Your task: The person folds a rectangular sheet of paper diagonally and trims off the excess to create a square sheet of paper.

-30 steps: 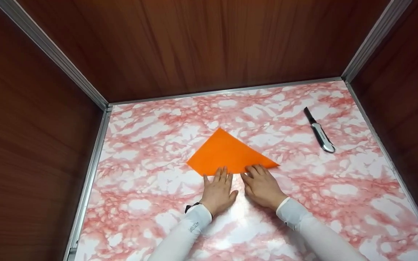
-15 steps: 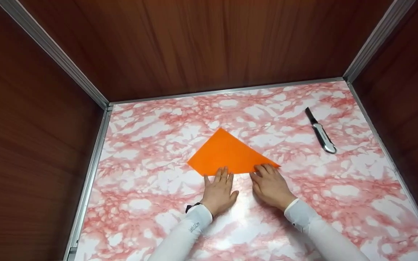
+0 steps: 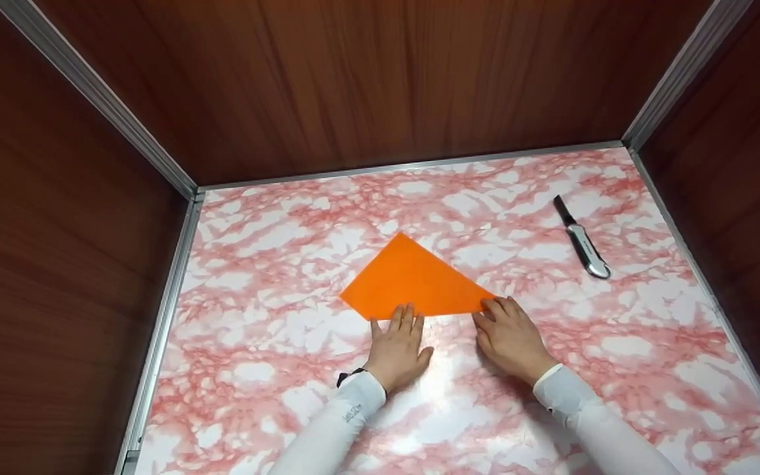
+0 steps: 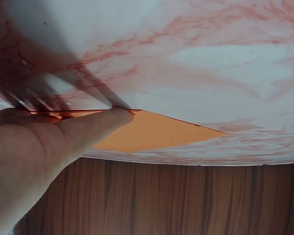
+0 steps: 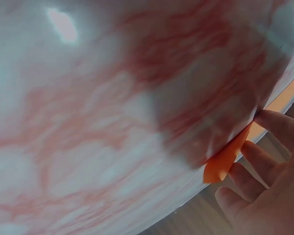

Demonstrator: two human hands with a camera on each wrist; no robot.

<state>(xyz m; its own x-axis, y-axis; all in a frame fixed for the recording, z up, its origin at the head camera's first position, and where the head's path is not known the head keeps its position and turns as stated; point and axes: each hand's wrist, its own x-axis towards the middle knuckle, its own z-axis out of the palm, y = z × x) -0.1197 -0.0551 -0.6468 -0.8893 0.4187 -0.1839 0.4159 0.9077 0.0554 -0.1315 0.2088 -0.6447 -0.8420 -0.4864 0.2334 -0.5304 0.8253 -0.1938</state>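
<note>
My two white sleeves (image 3: 327,422) reach in from the near edge, a dark band (image 3: 351,377) circling my left wrist, while glare gleams on the pink-and-white marbled table (image 3: 274,264) between my forearms. My left hand (image 3: 396,356) lies palm down, fingers straight and spread, the tips resting along the near edge of the orange paper (image 3: 413,277) and the thumb held out to the side, clear of it; it presses without gripping. In the left wrist view, my little finger touches the paper just beside a corner. My right hand (image 3: 512,340), fingers extended and slightly bent, rests at the right end of that same edge, touching the paper but taking no grip on it. From above, that hand covers the paper's right tip; in the right wrist view, the tip shows beside my fingers. The paper lies on the table just in front of both hands, four-sided, one corner pointing away from me. Farther off to the right, well apart from the paper, a utility knife (image 3: 584,244) lies on the table, its dark blade toward the back. Beyond, a metal strip (image 3: 413,165) edges the table below a brown wood-grain wall (image 3: 406,86), with matching panels (image 3: 57,264) at either side.
</note>
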